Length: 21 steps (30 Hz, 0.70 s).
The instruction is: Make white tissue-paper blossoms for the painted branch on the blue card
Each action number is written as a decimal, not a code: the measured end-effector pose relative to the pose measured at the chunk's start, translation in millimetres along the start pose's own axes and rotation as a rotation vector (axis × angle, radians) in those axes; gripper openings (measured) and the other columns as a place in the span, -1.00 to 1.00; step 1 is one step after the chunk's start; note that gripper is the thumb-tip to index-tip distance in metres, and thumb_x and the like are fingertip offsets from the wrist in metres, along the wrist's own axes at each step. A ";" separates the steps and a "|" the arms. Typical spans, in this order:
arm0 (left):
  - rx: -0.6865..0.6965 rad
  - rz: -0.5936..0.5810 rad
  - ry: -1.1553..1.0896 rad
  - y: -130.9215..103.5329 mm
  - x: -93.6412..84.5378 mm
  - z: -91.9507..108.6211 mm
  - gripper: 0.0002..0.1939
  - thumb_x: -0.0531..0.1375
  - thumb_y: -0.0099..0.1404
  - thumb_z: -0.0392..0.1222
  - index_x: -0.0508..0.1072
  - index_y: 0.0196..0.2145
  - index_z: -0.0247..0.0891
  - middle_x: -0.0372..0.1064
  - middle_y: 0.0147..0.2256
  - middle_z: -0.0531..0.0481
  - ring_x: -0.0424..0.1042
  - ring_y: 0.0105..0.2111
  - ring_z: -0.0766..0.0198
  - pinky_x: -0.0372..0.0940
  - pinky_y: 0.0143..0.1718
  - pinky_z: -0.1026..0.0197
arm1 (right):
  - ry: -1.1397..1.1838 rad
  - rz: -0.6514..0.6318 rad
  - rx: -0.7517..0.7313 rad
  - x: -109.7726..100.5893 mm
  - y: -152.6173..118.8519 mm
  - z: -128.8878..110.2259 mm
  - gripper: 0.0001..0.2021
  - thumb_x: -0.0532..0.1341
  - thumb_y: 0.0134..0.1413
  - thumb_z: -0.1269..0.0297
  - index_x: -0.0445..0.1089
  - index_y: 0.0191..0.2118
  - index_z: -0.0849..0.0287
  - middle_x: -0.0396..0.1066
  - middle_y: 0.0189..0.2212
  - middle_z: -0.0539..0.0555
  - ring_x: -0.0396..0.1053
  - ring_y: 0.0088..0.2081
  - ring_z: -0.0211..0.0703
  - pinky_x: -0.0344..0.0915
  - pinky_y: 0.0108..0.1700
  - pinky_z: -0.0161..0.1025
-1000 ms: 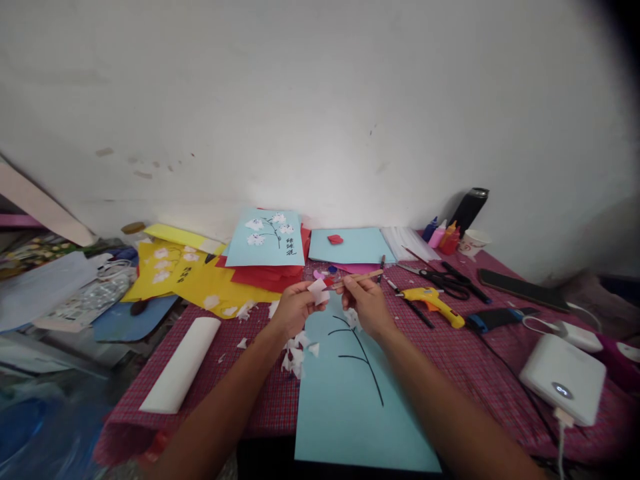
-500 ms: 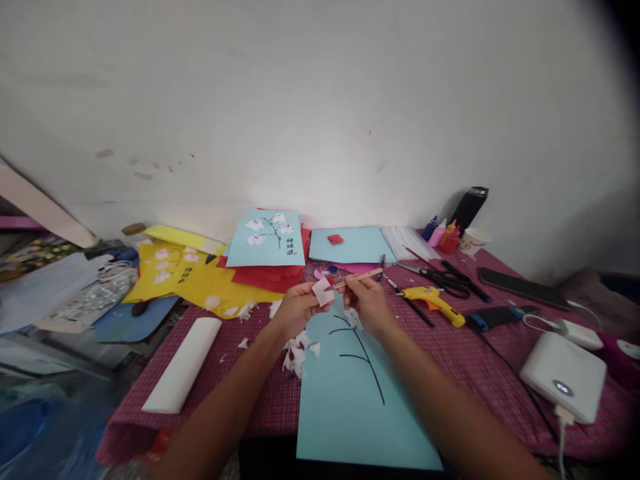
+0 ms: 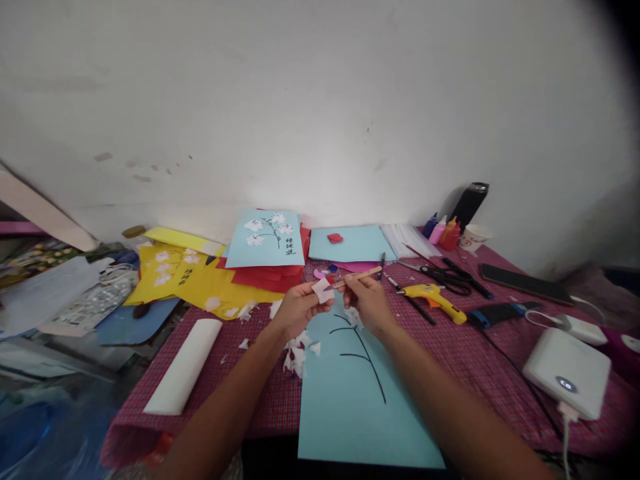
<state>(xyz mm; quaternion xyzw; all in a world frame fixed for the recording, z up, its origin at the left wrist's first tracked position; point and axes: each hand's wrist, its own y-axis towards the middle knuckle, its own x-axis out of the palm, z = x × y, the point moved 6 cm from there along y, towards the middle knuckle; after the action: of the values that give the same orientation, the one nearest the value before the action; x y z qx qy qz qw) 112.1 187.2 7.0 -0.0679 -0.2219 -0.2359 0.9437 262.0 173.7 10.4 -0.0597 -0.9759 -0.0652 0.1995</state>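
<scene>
My left hand [image 3: 296, 310] pinches a small square of white paper [image 3: 323, 291] above the top end of a light blue sheet [image 3: 345, 413]. Between the closed fingers of my right hand [image 3: 371, 305] is a thin wooden stick [image 3: 370, 274], its narrow end against the white square. Black curved branch lines [image 3: 365, 350] are drawn on the blue sheet, with a bit of white paper [image 3: 352, 316] at their upper end. Torn white scraps [image 3: 297, 357] lie along the sheet's left edge.
A finished flower picture [image 3: 265, 237] rests on red sheets at the back. Left are yellow papers [image 3: 200, 287] and a white paper roll [image 3: 185, 367]. To the right lie scissors [image 3: 447, 279], a yellow glue gun [image 3: 433, 301], paint bottles [image 3: 443, 233], a black flask [image 3: 470, 205] and a white power bank [image 3: 570, 373].
Both hands stay almost where they were, with the stick against the white square. The square has tilted slightly in my left fingers, and the camera view has shifted a little.
</scene>
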 end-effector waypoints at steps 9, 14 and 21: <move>-0.011 0.034 0.047 2.0 -6.7 -5.5 -0.71 0.34 0.11 -0.14 0.50 -0.27 -0.40 0.50 -0.39 -0.14 0.48 -0.40 0.30 0.36 -0.30 0.25 | -0.065 -0.024 -0.017 0.2 -0.1 2.1 -0.75 0.28 0.01 0.05 0.42 -0.40 0.17 0.47 -0.46 0.04 0.25 -0.61 -0.31 0.17 -0.59 -0.34; 0.006 0.033 0.062 2.0 -4.7 -4.3 -0.71 0.35 0.10 -0.14 0.49 -0.28 -0.40 0.48 -0.37 -0.11 0.47 -0.41 0.31 0.36 -0.33 0.26 | -0.115 -0.050 -0.056 2.6 -0.9 -0.8 -0.75 0.27 0.04 0.07 0.43 -0.42 0.18 0.48 -0.47 0.04 0.25 -0.63 -0.33 0.16 -0.60 -0.33; 0.008 0.063 0.075 1.6 -5.4 -3.5 -0.70 0.35 0.09 -0.14 0.49 -0.28 -0.41 0.47 -0.40 -0.12 0.48 -0.42 0.30 0.35 -0.35 0.27 | -0.094 -0.008 -0.054 -0.6 -0.1 -0.5 -0.72 0.29 0.00 0.04 0.43 -0.44 0.19 0.48 -0.48 0.05 0.25 -0.63 -0.33 0.19 -0.59 -0.32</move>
<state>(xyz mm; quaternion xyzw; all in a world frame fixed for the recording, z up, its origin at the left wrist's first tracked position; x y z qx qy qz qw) 110.0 190.0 1.4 -0.0623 -0.1851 -0.2078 0.9585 262.8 173.4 10.7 -0.0640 -0.9823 -0.0897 0.1517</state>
